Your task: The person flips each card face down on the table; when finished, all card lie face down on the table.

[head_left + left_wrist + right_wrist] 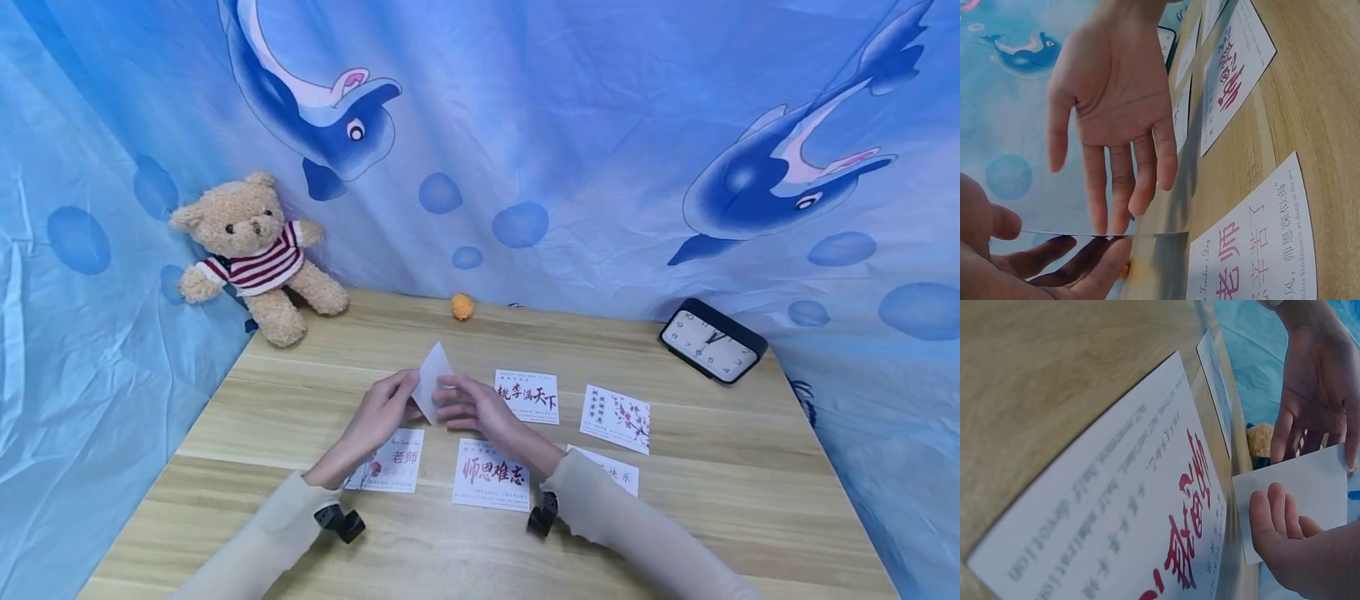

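Observation:
A white card [431, 382] stands tilted above the table, its blank side showing in the right wrist view. My left hand [380, 408] pinches it by one edge, thumb on one face and fingers on the other. My right hand [483, 412] is at the card's other side, fingers extended and their tips right at its surface. In the left wrist view the card appears almost edge-on below the right fingertips. On the table under the hands lie a card with red brush lettering [491, 473] and a card with pink characters [397, 462], the latter partly hidden by my left arm.
Farther right lie another red-lettered card [527, 397], a card with blossom branches [617, 418] and a card [626, 475] partly under my right sleeve. A teddy bear [255, 258], an orange ball [462, 307] and a clock [712, 340] stand along the back, before a blue dolphin curtain [570, 275].

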A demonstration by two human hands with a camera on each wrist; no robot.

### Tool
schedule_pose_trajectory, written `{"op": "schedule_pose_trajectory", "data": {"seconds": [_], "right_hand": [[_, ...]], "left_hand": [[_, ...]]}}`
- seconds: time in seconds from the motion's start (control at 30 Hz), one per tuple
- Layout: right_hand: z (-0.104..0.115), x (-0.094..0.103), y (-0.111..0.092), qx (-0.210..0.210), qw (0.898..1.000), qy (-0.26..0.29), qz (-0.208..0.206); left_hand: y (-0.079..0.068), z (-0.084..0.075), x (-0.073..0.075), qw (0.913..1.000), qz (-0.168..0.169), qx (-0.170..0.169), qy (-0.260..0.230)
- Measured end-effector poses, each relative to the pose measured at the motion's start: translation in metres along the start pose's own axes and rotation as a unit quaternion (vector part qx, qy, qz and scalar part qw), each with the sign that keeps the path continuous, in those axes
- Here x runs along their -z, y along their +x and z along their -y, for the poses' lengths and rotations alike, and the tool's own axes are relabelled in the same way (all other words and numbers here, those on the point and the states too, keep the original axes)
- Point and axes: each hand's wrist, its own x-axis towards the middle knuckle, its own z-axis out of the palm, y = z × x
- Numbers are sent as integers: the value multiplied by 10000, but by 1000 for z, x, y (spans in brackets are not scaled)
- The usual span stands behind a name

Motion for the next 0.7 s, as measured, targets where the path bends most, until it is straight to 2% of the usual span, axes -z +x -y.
{"op": "schedule_pose_trajectory", "data": {"seconds": [0.17,0.37,0.5,0.7], "right_hand": [[-4,1,3,-95,9993,-239,-282],[-10,1,5,-222,9952,-514,-799],[-10,-1,5,-57,9914,-725,-1086],[-6,1,6,133,9787,-1166,-1686]], "left_hand": [[1,0,2,9997,-163,-154,-104],[2,2,4,9973,-330,-222,-624],[1,2,7,9950,-414,-212,-878],[2,6,14,9921,-530,-125,-1131]]}}
